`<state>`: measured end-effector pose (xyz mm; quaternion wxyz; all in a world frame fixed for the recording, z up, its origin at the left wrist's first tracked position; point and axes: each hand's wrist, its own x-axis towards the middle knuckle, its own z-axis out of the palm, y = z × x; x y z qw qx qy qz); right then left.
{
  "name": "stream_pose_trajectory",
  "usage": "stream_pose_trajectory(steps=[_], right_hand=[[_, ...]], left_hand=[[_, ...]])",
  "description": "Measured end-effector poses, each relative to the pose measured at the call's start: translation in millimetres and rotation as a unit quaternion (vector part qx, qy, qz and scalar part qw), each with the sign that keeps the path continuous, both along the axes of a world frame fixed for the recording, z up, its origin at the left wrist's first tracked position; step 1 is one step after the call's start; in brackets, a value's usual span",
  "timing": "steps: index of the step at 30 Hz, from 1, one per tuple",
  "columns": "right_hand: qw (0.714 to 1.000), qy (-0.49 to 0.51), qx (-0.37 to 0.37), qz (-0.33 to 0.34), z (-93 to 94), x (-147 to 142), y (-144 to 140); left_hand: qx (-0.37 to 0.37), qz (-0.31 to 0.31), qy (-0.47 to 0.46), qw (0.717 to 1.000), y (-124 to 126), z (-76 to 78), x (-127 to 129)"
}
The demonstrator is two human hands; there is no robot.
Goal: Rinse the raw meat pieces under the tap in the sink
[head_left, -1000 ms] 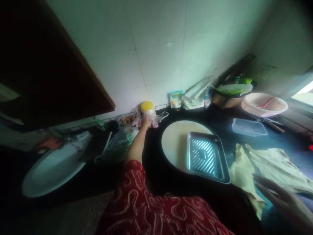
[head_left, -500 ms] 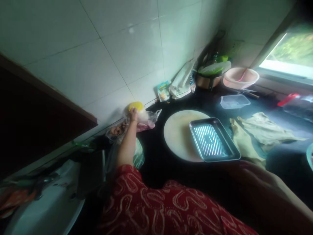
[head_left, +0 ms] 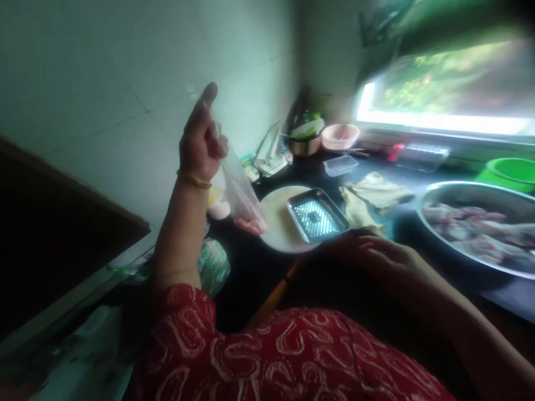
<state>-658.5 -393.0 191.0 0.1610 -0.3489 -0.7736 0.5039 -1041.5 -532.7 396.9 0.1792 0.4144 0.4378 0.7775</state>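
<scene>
Over the dark counter (head_left: 259, 273) by the tiled wall (head_left: 104, 111), your left hand (head_left: 200, 142) now grips the plastic bag (head_left: 244, 200) lifted off it, while your right hand (head_left: 380, 256) rests loosely open beside the metal tray (head_left: 316, 214).

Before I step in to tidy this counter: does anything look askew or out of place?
The metal tray sits skewed on the round board, one corner past its edge. A crumpled cloth lies beside it. The left hand holds a plastic bag aloft.

Dark counter (head_left: 259, 273) (round board (head_left: 278, 220), cloth (head_left: 371, 195)).
</scene>
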Motion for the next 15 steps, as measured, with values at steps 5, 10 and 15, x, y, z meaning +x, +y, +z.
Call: stream_pose_trajectory(steps=[5,10,15], right_hand=[[0.984,0.145,-0.099,0.022,-20.4,49.0,-40.8],[0.920,0.349,-0.020,-0.179,-46.9,122.4,-58.1],[0.769,0.511,-0.038,-0.383,-25.8,220.6,-27.3]], left_hand=[[0.045,-0.146,0.032,0.988,43.1,25.2,162.5],[0.057,-0.283,0.120,0.950,59.8,24.7,318.7],[0.050,-0.435,0.176,0.882,97.0,49.0,434.7]])
